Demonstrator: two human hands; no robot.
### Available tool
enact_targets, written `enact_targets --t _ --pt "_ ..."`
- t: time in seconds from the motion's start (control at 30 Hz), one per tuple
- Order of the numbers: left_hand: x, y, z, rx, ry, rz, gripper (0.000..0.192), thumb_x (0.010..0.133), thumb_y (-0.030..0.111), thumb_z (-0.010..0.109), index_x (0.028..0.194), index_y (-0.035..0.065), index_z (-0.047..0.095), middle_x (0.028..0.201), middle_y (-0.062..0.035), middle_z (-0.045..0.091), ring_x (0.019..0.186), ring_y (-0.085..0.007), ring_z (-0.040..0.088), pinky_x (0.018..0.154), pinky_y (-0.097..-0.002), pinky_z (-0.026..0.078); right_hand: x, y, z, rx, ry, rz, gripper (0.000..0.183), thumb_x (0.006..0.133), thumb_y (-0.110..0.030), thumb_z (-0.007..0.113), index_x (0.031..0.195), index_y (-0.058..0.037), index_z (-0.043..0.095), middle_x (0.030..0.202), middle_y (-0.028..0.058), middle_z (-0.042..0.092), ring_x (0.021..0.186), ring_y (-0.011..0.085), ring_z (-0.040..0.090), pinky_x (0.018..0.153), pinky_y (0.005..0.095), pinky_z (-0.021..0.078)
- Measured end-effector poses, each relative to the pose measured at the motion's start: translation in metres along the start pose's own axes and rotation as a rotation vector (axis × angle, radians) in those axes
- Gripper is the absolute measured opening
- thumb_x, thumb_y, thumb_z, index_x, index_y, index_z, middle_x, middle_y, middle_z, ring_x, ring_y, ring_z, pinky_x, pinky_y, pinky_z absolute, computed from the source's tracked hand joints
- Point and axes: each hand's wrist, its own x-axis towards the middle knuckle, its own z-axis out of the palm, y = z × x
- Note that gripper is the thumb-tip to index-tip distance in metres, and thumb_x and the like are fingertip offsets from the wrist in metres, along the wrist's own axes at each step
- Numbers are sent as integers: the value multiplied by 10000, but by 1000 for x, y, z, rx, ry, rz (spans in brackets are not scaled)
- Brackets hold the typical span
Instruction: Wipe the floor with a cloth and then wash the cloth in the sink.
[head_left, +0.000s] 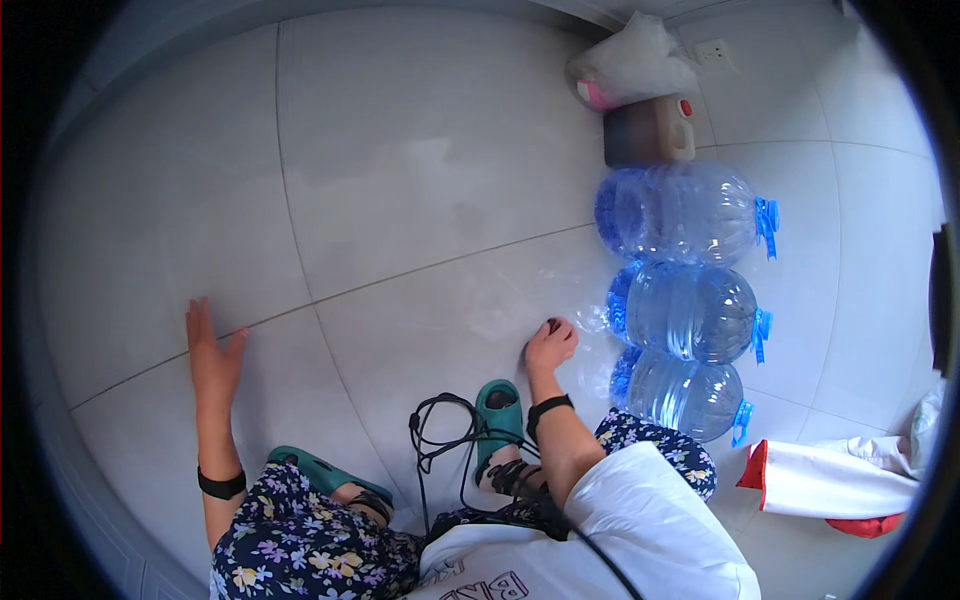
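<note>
My left hand (214, 345) is over the grey tiled floor (420, 255), its fingers spread and nothing in them. Farther right, my right hand (553, 346) is curled around a small dark object (555, 325), mostly hidden by the fingers, close to the floor. Just beyond that hand stand three large clear plastic water jugs in a row: a far jug (682, 214), a middle jug (686, 311) and a near jug (686, 394). Each has a blue cap and a blue handle strap. My knee partly covers the nearest one.
Past the jugs are a brown-filled plastic canister (637, 131) with a red cap and a translucent plastic bag (637, 64). A tiled wall (787, 180) carries a socket (713, 55). Black cables (442, 442) loop by my green clogs (499, 409). A white-and-red bag (832, 476) is at right.
</note>
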Motion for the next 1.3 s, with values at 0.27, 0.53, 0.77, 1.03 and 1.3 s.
enact_targets --t 0.27,0.53,0.77,1.03,1.3 --pt "-21 19 13 -199 64 202 685 807 154 722 1396 -16 417 1459 -249 388 1363 -398 360 1137 -426 287 -62 -137 -3 191 -288 -516 276 842 -22 582 1111 -79 559 1222 165 496 1124 374 450 963 499 379" --pt "-38 130 12 -1874 -970 -668 474 990 401 518 1362 112 461 1370 -92 494 1247 -219 489 987 -447 450 -53 -245 -76 1755 -1569 681 326 973 -271 550 1243 -123 445 1286 105 515 1164 253 542 996 386 473" --pt "-45 133 4 -2142 -994 -767 441 1006 401 447 1379 165 443 1338 -68 512 1230 -257 514 969 -481 469 -76 -243 -50 1324 -1278 -11 253 959 -141 491 1204 -80 479 1321 150 492 1200 317 502 1029 408 415" --pt "-55 139 23 -1733 -612 -482 457 1009 378 440 1385 119 419 1329 -94 502 1238 -252 497 991 -479 450 -99 -255 -78 730 -773 -762 379 859 -94 565 1227 -46 489 1360 252 431 1256 452 424 1061 468 370" --pt "-54 136 8 -1761 -1059 -732 816 941 621 420 1517 82 210 1569 -187 168 1400 -379 275 1089 -557 319 -33 -188 -47 1075 -1019 -54 336 857 -12 535 1191 -39 518 1127 133 595 1093 299 567 954 400 468"
